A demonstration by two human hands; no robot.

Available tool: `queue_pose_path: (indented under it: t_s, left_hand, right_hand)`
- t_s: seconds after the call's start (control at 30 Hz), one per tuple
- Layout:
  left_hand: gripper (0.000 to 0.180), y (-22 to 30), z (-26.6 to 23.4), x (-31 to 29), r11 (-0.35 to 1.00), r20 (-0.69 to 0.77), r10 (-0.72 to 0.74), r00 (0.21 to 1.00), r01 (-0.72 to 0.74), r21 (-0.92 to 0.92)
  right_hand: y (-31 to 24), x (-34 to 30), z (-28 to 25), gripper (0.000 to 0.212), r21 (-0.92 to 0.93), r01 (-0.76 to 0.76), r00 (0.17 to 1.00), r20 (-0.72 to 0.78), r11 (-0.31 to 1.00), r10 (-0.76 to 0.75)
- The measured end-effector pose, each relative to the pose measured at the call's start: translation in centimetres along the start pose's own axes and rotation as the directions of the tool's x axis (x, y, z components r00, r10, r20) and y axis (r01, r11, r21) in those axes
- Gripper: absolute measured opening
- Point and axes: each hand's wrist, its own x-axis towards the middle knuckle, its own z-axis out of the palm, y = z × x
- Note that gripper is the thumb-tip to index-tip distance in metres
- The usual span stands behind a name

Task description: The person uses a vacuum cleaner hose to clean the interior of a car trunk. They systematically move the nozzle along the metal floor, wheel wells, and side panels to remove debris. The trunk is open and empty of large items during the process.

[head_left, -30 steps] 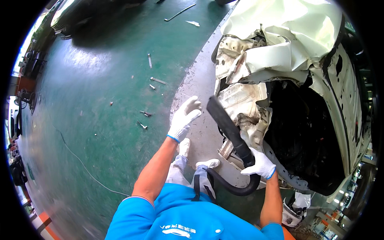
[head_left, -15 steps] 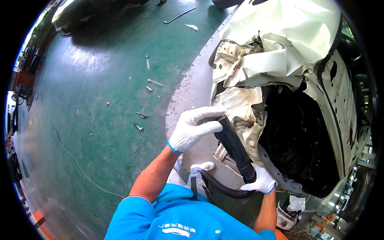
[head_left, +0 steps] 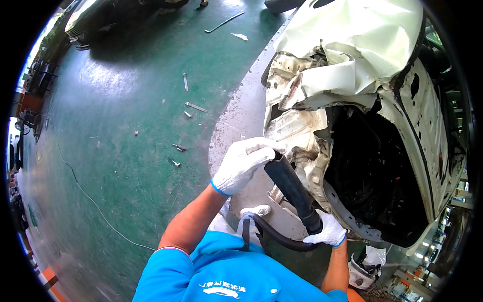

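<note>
A wide black hose nozzle (head_left: 292, 189) slants across in front of me, its far end up and to the left. My left hand (head_left: 242, 163), in a white knit glove with a blue cuff, has its fingers closed at the rim of that far end. My right hand (head_left: 328, 230), gloved the same way, is wrapped around the near end, where the nozzle meets a black hose (head_left: 282, 238). The hose curves left toward my legs. Just beyond the nozzle stands the torn, crumpled metal of a damaged white car body (head_left: 347, 75).
A dark cavity (head_left: 375, 176) opens in the car body on the right. Several bolts (head_left: 174, 162) and small strips lie on the green floor (head_left: 126, 186), with a thin cable (head_left: 95, 204) at left. A metal bar (head_left: 224, 22) lies farther off. A white container (head_left: 363, 272) stands at lower right.
My left fingers have shifted from around the nozzle's far end to its rim, uncovering more of its side. The nozzle has moved slightly left and down. My right hand keeps its hold.
</note>
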Motion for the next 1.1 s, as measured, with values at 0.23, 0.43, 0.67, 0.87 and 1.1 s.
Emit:
queue_pose_path:
  t_s: [0.23, 0.43, 0.67, 0.87, 1.1]
  left_hand:
    - [0.028, -2.3, -0.3, -0.2, 0.95, -0.136, -0.04, 0.99, -0.004, -0.313]
    - [0.022, -0.4, 0.6, -1.1, 1.0, -0.129, 0.021, 0.991, -0.02, 0.003]
    - [0.02, 1.3, 0.5, -1.3, 0.988, -0.002, -0.063, 0.998, 0.062, 0.143]
    - [0.018, 0.2, -0.9, -1.3, 0.996, -0.004, -0.078, 0.997, 0.078, 0.031]
    - [0.027, -8.5, -7.4, -1.4, 0.907, -0.22, -0.163, 0.962, 0.234, 0.349]
  right_hand:
    - [1.4, -1.3, -0.1, 0.089, 0.041, -0.073, 0.996, -0.041, 0.997, 0.074]
    - [0.7, -1.9, -0.2, 0.085, -0.068, -0.022, 0.995, -0.097, 0.997, 0.016]
    - [-0.1, -2.1, 0.7, 0.087, -0.066, 0.002, 0.994, -0.111, 0.998, -0.009]
    - [0.0, -2.5, 1.0, 0.091, -0.06, -0.022, 0.997, -0.076, 0.998, 0.017]
    - [1.3, -1.8, 1.6, 0.09, -0.1, -0.108, 0.985, -0.143, 0.989, 0.094]
